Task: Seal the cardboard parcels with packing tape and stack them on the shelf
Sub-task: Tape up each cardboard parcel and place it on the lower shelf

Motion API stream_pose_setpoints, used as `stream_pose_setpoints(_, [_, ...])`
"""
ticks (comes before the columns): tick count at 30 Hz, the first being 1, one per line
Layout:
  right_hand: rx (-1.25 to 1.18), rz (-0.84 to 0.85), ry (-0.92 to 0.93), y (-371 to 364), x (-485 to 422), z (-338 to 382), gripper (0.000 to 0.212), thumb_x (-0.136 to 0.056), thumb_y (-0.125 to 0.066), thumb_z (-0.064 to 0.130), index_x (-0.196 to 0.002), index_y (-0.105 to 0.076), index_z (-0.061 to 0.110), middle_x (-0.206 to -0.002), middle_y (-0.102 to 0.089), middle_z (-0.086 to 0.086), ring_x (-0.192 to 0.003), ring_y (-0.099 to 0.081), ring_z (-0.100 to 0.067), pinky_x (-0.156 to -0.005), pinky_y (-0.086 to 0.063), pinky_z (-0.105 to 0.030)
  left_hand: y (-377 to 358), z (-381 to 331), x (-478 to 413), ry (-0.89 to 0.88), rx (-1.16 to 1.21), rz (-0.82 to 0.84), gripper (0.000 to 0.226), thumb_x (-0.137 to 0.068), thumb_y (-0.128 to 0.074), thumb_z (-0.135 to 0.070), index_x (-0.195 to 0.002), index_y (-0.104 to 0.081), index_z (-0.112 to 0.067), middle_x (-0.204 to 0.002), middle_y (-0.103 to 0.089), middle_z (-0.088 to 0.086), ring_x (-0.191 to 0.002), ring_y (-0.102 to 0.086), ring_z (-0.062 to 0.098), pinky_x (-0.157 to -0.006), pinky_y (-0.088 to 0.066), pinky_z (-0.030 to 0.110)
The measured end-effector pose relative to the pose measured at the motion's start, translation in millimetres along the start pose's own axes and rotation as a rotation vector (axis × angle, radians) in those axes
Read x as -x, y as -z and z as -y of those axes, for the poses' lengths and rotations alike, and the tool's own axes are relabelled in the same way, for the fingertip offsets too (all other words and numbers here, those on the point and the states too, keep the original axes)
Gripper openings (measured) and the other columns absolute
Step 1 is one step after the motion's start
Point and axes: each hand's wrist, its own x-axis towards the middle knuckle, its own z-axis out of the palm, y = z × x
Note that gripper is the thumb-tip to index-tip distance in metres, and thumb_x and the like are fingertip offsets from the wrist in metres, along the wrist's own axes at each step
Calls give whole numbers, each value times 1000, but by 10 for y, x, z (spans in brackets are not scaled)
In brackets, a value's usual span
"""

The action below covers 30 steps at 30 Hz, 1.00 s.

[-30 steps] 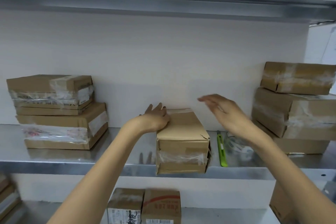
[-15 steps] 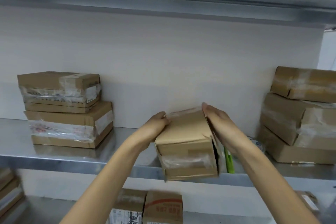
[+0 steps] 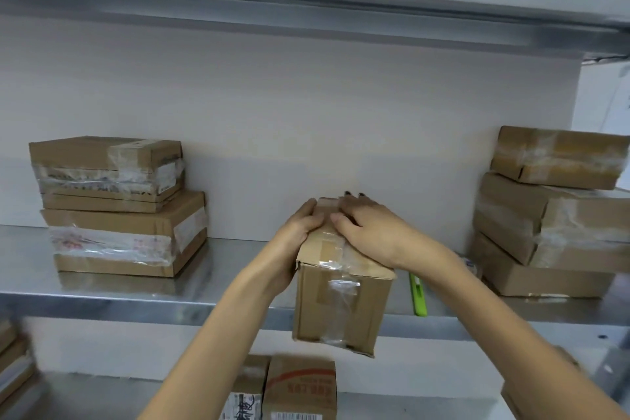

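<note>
We hold the taped cardboard parcel (image 3: 341,303) tilted over the near edge of the metal shelf (image 3: 136,300), left hand (image 3: 296,244) gripping its left side, right hand (image 3: 370,232) clasped over its top, seemingly checking the seal; next it needs carrying onto the left stack (image 3: 119,208).

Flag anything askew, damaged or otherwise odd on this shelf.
The box held by the left hand and right hand is tilted, its near end hanging past the shelf edge, its near top-left corner crumpled. In the right stack, the middle box sits skewed on the one below.
</note>
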Motion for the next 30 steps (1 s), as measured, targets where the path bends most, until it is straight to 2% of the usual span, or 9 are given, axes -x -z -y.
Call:
stream_pose_setpoints(3, [-101, -97, -143, 5, 76, 7, 49, -101, -32, 39, -133, -46, 5, -142, -45, -16, -128, -44, -29, -99, -36, -31, -35, -31, 109, 8, -27, -8, 19, -100, -42, -9, -101, -57, -21, -92, -70, -5, -73, -67, 5, -60, -52, 15])
stream_pose_setpoints(10, [-1085, -266, 38, -83, 253, -111, 45, -102, -39, 32, -143, -42, 13, -151, -39, 5, -135, -37, -2, -117, -23, -25, -16, 115, 187, 50, 309, -168, 47, -94, -35, 5, -141, -40, -2, -121, -58, 12, -92, -62, 20, -69, -50, 26])
stream_pose_setpoints(13, [-709, -88, 185, -64, 178, -145, 40, -103, -38, 28, -142, -45, 21, -150, -39, 13, -136, -32, 4, -117, -18, -19, -62, 190, 249, 69, 280, -244, 52, -93, -32, 5, -144, -36, -2, -134, -51, 21, -89, -59, 21, -69, -50, 24])
stream_pose_setpoints(16, [-440, 56, 298, -115, 95, 43, 38, -103, -39, 23, -140, -49, 24, -143, -48, 12, -132, -41, 0, -110, -28, -16, -61, 91, 202, 19, 187, -251, 54, -91, -53, -41, -136, -52, -11, -139, -53, 19, -107, -64, 23, -92, -51, 31])
stream_pose_setpoints(19, [-180, 16, 298, -225, 6, 201, 32, -99, -41, 20, -124, -62, 22, -124, -65, 6, -113, -56, -9, -87, -39, -19, 3, 79, 137, 8, 41, -213, 60, -94, -51, -45, -131, -50, 1, -135, -54, 24, -119, -59, 30, -98, -49, 33])
stream_pose_setpoints(22, [-484, -298, 101, -103, 76, 137, 31, -93, -46, 10, -107, -73, 17, -112, -70, 9, -104, -59, 3, -80, -37, 0, 109, 218, 185, 57, -60, -195, 44, -102, -37, -42, -122, -59, -11, -114, -69, 10, -98, -68, 19, -66, -52, 22])
stream_pose_setpoints(25, [-878, -672, -37, 29, 485, -154, 29, -96, -44, 6, -96, -72, 10, -97, -74, 2, -97, -68, -9, -91, -46, -17, 154, 270, 201, 95, -46, -193, 43, -100, -37, -46, -122, -58, -16, -114, -70, 7, -101, -68, 21, -68, -50, 26])
stream_pose_setpoints(27, [-1001, -669, -117, -49, 874, -252, 26, -100, -45, 17, -98, -70, 13, -97, -74, -1, -98, -69, -15, -94, -49, -30, 134, 265, 183, 109, -17, -212, 41, -98, -40, -48, -119, -58, -17, -111, -70, 6, -98, -68, 22, -67, -49, 27])
stream_pose_setpoints(30, [-1104, -403, -146, -282, 1237, -157, 42, -85, -43, 51, -111, -65, 26, -108, -70, 11, -106, -63, -3, -99, -44, -27, 83, 301, 143, 73, 11, -243, 57, -85, -46, -61, -119, -58, -18, -113, -69, 8, -98, -69, 23, -72, -51, 32])
